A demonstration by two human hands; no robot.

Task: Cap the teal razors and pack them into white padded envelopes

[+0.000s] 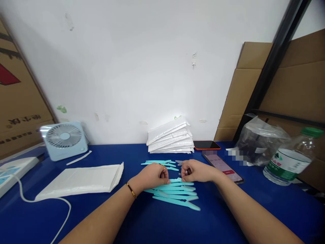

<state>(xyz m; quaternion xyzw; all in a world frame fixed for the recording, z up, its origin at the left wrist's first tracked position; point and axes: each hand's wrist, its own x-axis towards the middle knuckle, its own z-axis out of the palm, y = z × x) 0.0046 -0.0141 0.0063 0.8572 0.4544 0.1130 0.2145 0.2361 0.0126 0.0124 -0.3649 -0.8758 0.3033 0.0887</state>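
Note:
Several turquoise eyebrow razors [176, 202] lie side by side on the blue table, handles to the left and blade ends to the right. My left hand [154, 176] is closed in a pinch at the handle of one eyebrow razor [174, 181], above the near group. Close to that razor's blade end, my right hand [194, 170] has its fingers pressed together; what is between them is hidden. Beyond my left hand lies another group of turquoise razors [158, 162]. Small greyish clear pieces [178, 162] show beside my right fingers.
White padded mailers [170, 137] are stacked against the wall, and another mailer [83, 179] lies at left. A fan [64, 139] and white cable [45, 200] are further left. At right are two phones [207, 145] [224, 168], a plastic bag [259, 142] and a water bottle [289, 159].

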